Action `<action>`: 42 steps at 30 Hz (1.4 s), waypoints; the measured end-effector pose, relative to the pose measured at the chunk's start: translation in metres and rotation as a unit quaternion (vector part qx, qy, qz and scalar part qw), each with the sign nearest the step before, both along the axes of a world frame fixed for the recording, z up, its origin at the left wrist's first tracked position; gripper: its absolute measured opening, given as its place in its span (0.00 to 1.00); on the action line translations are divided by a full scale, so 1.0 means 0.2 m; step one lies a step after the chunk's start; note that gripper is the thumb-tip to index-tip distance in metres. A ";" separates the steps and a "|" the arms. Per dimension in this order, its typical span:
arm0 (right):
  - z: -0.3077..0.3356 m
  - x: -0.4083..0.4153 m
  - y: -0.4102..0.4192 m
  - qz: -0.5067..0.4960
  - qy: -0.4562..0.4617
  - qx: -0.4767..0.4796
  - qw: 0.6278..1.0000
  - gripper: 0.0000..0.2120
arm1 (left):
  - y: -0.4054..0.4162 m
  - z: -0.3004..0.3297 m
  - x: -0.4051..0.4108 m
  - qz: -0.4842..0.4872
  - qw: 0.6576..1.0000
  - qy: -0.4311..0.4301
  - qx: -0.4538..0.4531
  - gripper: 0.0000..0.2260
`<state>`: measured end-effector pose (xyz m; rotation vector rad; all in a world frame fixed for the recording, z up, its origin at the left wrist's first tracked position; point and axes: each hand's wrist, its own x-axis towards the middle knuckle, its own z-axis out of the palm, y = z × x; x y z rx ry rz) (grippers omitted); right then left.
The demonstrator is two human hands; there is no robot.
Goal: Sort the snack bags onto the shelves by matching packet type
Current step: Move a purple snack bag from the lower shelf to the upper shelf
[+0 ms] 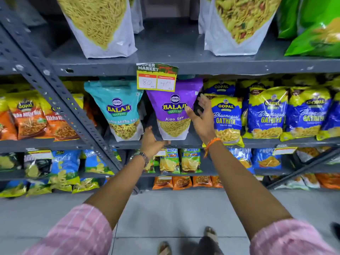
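From the head view, we have the purple bag (173,109) standing on the middle shelf (184,143) beside the teal bag (119,109), our left hand (152,142) and right hand (200,116) seemingly open beside it, so little sorting looks left.

Pink sleeves (77,230) with thin white stripes, rolled near elbows. Metal watch (141,157) on left wrist. Orange thread band (211,143) on right wrist. Sandals (209,233) on feet, dark trouser leg.
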<state>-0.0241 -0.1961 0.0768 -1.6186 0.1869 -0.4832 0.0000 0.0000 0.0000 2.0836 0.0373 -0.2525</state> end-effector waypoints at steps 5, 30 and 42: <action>0.00 0.17 -0.04 0.062 0.022 0.027 0.997 0.28 | -0.01 -0.08 0.18 -0.023 0.998 -0.028 -0.046 0.57; 0.08 -0.19 -0.06 0.069 0.048 0.044 0.996 0.21 | -0.02 -0.05 -0.24 -0.027 0.991 -0.122 -0.053 0.39; 0.76 -0.62 0.00 0.107 -0.023 0.050 0.993 0.15 | 0.12 0.58 -0.65 -0.042 0.976 -0.199 -0.077 0.31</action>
